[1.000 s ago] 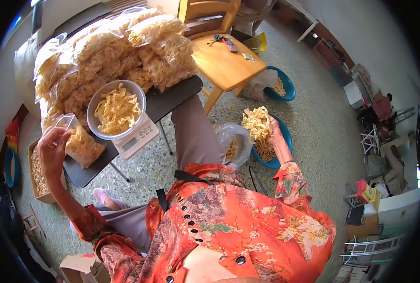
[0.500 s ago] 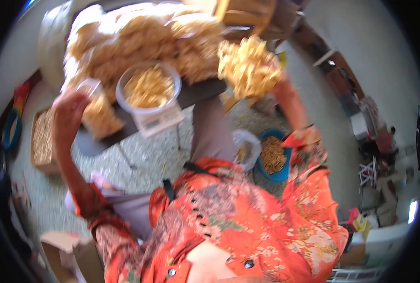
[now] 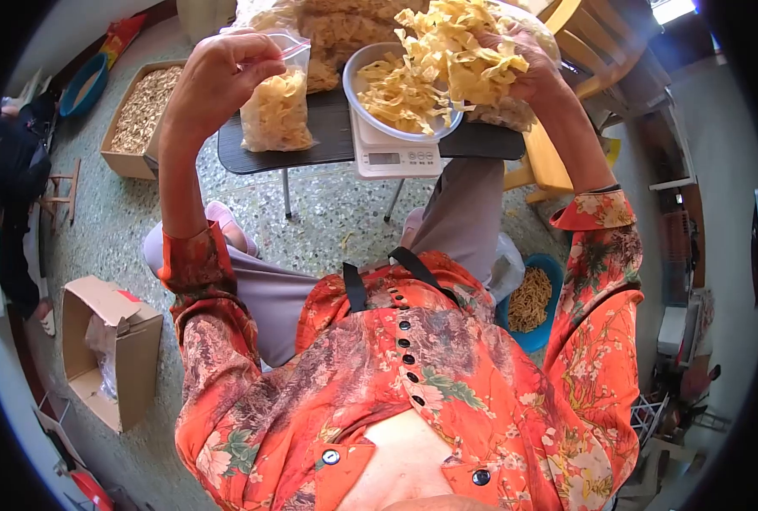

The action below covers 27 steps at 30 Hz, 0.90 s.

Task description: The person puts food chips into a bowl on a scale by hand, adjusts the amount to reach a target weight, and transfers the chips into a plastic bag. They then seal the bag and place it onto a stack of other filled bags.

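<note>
My left hand [image 3: 225,75] pinches the top edge of a clear zip bag [image 3: 277,111], which stands on the dark table [image 3: 332,140] with pale yellow dried pieces inside. In my right hand [image 3: 528,64] is a large clump of dried yellow strips [image 3: 460,55], held over the right side of a round plastic bowl [image 3: 357,100]. More strips lie in the bowl, and some of the clump hangs down into it. Under the bowl is a white digital scale [image 3: 396,162] at the table's front edge; its display cannot be read.
Filled bags [image 3: 345,34] are piled behind the bowl. A wooden chair [image 3: 549,166] is at the right. On the floor are a blue basin [image 3: 532,336], a box of dried pieces [image 3: 111,153] and an open carton [image 3: 140,366]. Another person [image 3: 8,162] is at the far left.
The view has swung, so the table appears further right. My right hand has brought the clump from beside the table to over the bowl. My left hand still holds the bag's top.
</note>
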### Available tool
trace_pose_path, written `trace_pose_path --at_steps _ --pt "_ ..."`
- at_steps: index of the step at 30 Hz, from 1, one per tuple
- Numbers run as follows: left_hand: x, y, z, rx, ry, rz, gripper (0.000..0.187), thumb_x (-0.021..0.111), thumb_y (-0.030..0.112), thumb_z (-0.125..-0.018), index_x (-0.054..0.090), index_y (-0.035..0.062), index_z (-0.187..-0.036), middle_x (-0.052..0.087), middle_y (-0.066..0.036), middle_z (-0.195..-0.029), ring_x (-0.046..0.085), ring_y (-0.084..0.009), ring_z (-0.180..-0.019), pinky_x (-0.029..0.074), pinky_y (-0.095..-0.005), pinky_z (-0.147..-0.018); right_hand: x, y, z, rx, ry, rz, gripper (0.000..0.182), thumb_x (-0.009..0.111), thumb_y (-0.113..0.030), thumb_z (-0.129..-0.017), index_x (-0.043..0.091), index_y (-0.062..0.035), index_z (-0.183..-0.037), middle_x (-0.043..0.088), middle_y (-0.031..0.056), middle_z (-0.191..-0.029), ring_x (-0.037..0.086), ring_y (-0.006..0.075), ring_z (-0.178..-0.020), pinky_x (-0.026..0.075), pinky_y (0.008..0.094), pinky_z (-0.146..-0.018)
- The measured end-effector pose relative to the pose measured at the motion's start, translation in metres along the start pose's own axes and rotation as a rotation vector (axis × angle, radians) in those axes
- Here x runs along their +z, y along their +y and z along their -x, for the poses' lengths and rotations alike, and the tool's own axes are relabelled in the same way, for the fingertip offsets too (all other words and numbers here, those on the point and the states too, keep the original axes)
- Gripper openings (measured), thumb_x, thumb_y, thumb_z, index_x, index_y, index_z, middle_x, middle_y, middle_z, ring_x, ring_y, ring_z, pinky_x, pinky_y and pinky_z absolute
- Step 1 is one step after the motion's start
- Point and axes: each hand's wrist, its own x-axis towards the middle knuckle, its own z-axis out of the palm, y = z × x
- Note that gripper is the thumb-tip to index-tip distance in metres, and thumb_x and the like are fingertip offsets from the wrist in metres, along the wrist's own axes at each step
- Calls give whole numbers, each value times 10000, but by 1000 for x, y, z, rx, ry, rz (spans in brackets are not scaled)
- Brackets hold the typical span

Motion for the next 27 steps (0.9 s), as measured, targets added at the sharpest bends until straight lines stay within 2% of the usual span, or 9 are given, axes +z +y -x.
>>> trace_pose_path --at_steps 5,7,12,14,18,22,25,26,27 --pt "4 0 1 -2 -8 5 135 746 99 -918 736 -22 -978 693 -51 -899 621 -110 -768 501 -265 -685 1 25 -11 59 113 47 511 780 -91 -893 568 22 -1344 679 151 -1247 717 232 -1052 626 385 -896" --pt "6 -1 0 20 25 37 153 767 98 -866 734 -25 -953 683 -129 -877 636 -213 -728 507 -334 -684 20 30 -14 -1 102 45 388 794 -103 -893 659 2 -1241 732 92 -1119 732 165 -942 640 328 -805" --pt "4 8 -5 -22 -15 -38 174 769 148 -895 740 -8 -965 692 -99 -875 633 -165 -733 503 -302 -680 44 34 -22 -60 82 153 376 801 -83 -884 665 3 -1224 738 69 -1088 718 121 -929 627 294 -795" --pt "6 15 -9 -97 -76 -84 176 764 154 -913 743 -7 -982 714 -71 -909 641 -132 -766 511 -269 -704 55 35 -26 -86 249 399 331 797 -48 -878 683 2 -1184 747 48 -1042 707 97 -902 613 270 -788" --pt "25 27 -17 37 122 -142 179 751 188 -923 745 24 -996 735 -92 -941 675 -198 -766 530 -308 -696 69 34 -29 -53 376 707 324 819 -48 -854 714 -27 -1160 752 10 -1017 676 61 -861 574 238 -761" --pt "40 32 -22 131 193 -152 252 803 188 -857 741 89 -1080 717 -70 -947 676 -222 -801 537 -344 -725 73 28 -27 -121 323 660 301 817 -64 -861 717 -30 -1144 750 2 -1008 672 58 -882 560 229 -778" --pt "47 27 -21 93 101 -212 510 863 184 -747 689 166 -1226 640 -44 -946 664 -217 -820 533 -376 -718 94 9 -18 -168 308 540 224 792 -70 -878 726 -18 -1086 751 8 -981 676 77 -846 554 246 -746" --pt "49 25 -20 95 99 -213 510 863 184 -747 689 166 -1226 640 -44 -946 664 -217 -820 533 -376 -718 105 0 -14 -208 304 437 148 756 -40 -895 737 -8 -1038 753 15 -944 677 96 -811 545 258 -716" --pt "52 23 -18 115 47 -195 491 864 182 -743 698 170 -1205 641 -44 -947 672 -218 -828 536 -377 -721 104 -3 -11 -185 280 399 209 783 -44 -869 740 -15 -1072 754 23 -1002 679 93 -871 545 261 -771"
